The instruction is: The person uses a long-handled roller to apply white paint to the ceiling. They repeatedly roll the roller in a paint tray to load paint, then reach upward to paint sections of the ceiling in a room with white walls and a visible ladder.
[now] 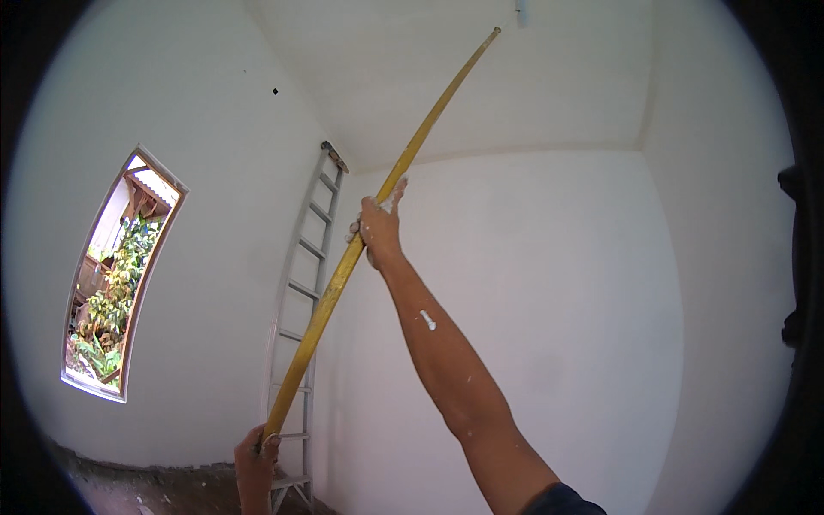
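Note:
A long yellow pole slants up through the view from lower left to upper right. Its thin far end lies near the ceiling, close to a small pale fitting at the top edge; I cannot tell whether they touch. My left hand is closed around the pole's lower end. Farther up, my right hand grips it at about mid-length, fingers wrapped and thumb lying along it. White paint spots mark this hand and its forearm.
Against the corner behind the pole leans a metal ladder. A framed window opening in the left wall shows plants outside. White walls rise around me to a ceiling. The dark, white-spattered floor shows at lower left.

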